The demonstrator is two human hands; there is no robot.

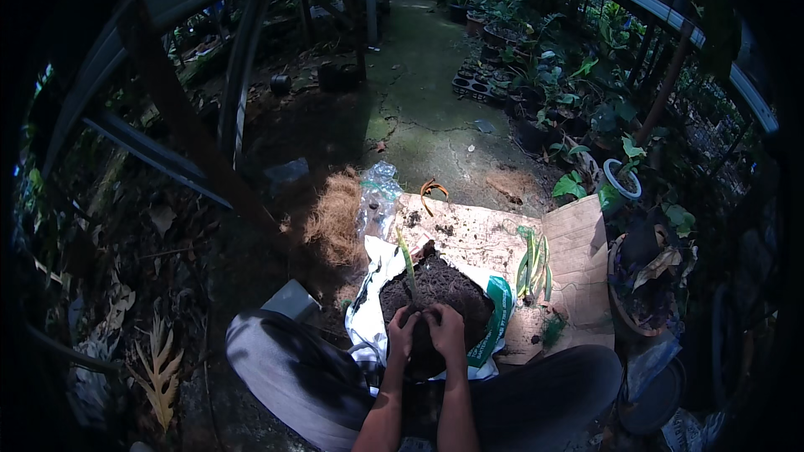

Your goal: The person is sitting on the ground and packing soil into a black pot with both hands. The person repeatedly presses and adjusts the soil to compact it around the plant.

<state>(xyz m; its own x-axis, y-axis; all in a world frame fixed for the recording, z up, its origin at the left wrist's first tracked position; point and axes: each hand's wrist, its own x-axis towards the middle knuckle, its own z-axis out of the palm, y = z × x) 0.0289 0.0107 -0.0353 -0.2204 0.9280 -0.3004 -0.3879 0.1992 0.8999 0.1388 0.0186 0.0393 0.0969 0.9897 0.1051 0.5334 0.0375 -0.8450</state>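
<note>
Over an opened white and green plastic soil bag [500, 320], my left hand [402, 331] grips the lower end of a long, narrow green leaf [407, 260], which looks like a snake plant leaf. The leaf stands almost upright, its tip away from me. My right hand [445, 330] is close beside it, fingertips bent toward the leaf's base; whether they hold anything is hidden. Dark soil [440, 282] fills the bag under both hands. Several similar yellow-edged leaves [534, 263] lie together to the right on a flattened cardboard sheet [575, 263].
Brown coir fibre [336, 220] and clear plastic [379, 191] lie beyond the bag on the left. A strip loop [433, 191] rests at the cardboard's far edge. Potted plants [502, 31] line the concrete path [427, 88]. Metal frame bars [242, 75] rise at left; a white-rimmed pot [622, 179] stands right.
</note>
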